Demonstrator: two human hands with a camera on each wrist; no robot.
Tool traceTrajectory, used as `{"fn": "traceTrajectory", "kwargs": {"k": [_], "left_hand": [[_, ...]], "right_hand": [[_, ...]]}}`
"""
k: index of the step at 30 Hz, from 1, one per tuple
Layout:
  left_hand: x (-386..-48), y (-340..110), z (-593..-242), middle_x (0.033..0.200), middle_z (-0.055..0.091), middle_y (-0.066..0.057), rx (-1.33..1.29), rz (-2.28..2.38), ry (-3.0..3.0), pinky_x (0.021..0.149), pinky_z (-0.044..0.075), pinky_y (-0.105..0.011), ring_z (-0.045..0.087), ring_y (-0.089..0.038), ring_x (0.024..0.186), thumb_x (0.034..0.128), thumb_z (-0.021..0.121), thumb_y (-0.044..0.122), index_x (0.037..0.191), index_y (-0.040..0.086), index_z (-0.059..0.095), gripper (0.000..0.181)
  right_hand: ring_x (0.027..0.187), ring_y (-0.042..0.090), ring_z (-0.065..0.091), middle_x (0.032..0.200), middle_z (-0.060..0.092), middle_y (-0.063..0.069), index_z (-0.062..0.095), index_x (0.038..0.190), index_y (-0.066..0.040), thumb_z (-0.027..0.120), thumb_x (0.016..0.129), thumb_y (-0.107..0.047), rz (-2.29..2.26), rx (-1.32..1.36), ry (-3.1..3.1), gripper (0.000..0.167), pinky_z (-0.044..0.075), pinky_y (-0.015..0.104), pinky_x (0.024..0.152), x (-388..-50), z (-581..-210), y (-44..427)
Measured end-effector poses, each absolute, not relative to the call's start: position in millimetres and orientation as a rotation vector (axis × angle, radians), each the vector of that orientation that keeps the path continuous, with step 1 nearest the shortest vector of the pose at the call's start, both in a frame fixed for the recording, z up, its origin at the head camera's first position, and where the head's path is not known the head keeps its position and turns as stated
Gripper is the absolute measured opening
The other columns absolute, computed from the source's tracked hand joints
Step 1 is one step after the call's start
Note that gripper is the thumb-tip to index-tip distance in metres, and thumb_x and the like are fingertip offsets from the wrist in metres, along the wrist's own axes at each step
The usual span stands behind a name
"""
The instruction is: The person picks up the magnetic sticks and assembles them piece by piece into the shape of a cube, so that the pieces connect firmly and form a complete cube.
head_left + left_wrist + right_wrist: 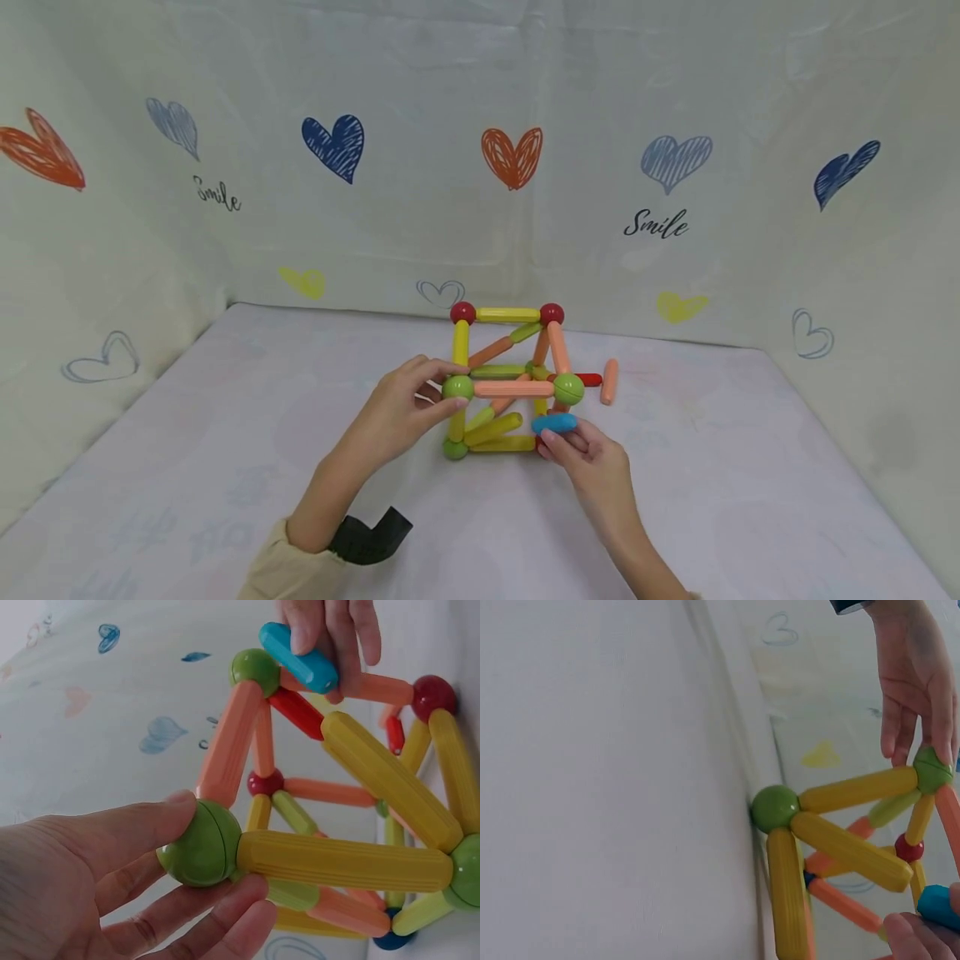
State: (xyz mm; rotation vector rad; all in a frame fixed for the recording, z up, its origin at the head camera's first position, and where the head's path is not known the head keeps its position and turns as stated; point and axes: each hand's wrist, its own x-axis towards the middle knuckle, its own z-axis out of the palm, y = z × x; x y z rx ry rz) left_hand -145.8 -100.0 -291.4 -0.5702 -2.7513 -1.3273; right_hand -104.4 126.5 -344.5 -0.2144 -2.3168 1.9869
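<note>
A box-shaped frame of coloured building sticks and balls stands on the table, with a salmon stick [513, 389] along its upper front edge. My left hand [401, 408] pinches the green ball [201, 844] at the frame's upper left front corner between thumb and fingers. In my right hand [600, 467] is a short blue stick [553, 423], held by thumb and fingers before the frame's lower right front. A yellow diagonal stick [390, 780] rises from the lower left green ball [454, 448]. From the upper right green ball [255, 671] a short red stick [296, 712] reaches to that diagonal's upper end.
A loose salmon stick [610, 382] lies on the table right of the frame, near a red stick [591, 380]. The white tabletop [247, 433] extends around the frame. Behind it hangs a pale curtain [420, 208] printed with hearts.
</note>
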Motion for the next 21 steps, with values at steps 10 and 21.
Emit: {"fn": "traceTrajectory", "kwargs": {"k": [10, 21], "left_hand": [[-145, -98, -291, 0.095, 0.057, -0.003, -0.592, -1.323, -2.736, 0.077, 0.053, -0.027, 0.06, -0.014, 0.084, 0.0834, 0.069, 0.019, 0.116, 0.011, 0.063, 0.034], [-145, -99, -291, 0.094, 0.056, -0.002, -0.578, -1.314, -2.744, 0.078, 0.053, -0.027, 0.06, -0.013, 0.084, 0.0831, 0.069, 0.018, 0.116, 0.012, 0.063, 0.034]], "right_hand": [[0.096, 0.025, 0.067, 0.109, 0.067, 0.017, 0.058, 0.118, 0.002, 0.065, 0.087, -0.023, 1.961, -0.141, -2.244, 0.04, 0.053, 0.026, 0.079, -108, -348, 108], [0.092, 0.02, 0.068, 0.105, 0.068, 0.017, 0.056, 0.11, 0.002, 0.063, 0.089, -0.023, 1.903, -0.103, -2.252, 0.033, 0.054, 0.026, 0.077, -107, -346, 107]]}}
